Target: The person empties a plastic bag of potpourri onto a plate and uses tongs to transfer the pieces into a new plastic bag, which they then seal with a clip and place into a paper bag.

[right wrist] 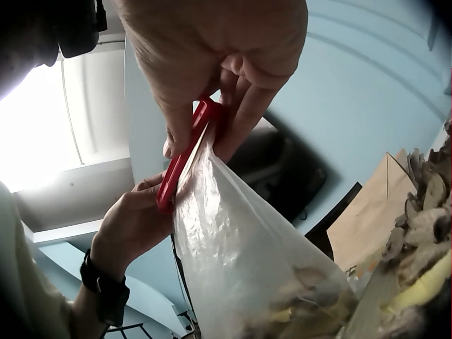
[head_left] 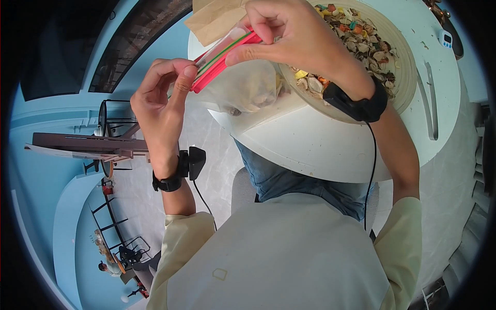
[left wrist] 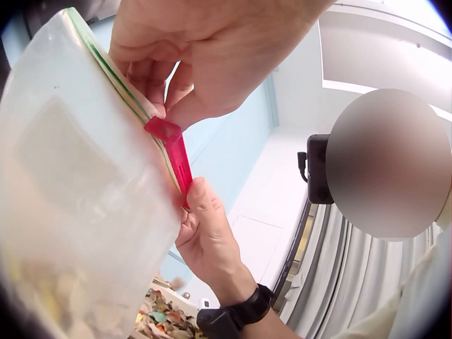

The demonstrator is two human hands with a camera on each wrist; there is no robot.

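A clear plastic bag (head_left: 248, 85) with a green-striped top edge hangs over the table's near edge, dried pieces in its lower part. Along that edge lies a red clip (head_left: 211, 66). The left hand (head_left: 164, 103) pinches the bag's edge at the clip's lower left end; the right hand (head_left: 299, 44) grips the clip's upper right end between thumb and fingers. In the left wrist view the red clip (left wrist: 180, 159) covers part of the bag's edge (left wrist: 116, 78). From the right wrist, the clip (right wrist: 187, 155) spans between both hands, the bag (right wrist: 233, 240) below it.
A round tray (head_left: 408, 77) of mixed dried pieces stands on the white table (head_left: 320, 150). Metal tongs (head_left: 432, 103) and a small white-and-blue device (head_left: 445, 39) lie to its right. Brown paper (head_left: 209, 23) is at the back left. A person sits far off at lower left.
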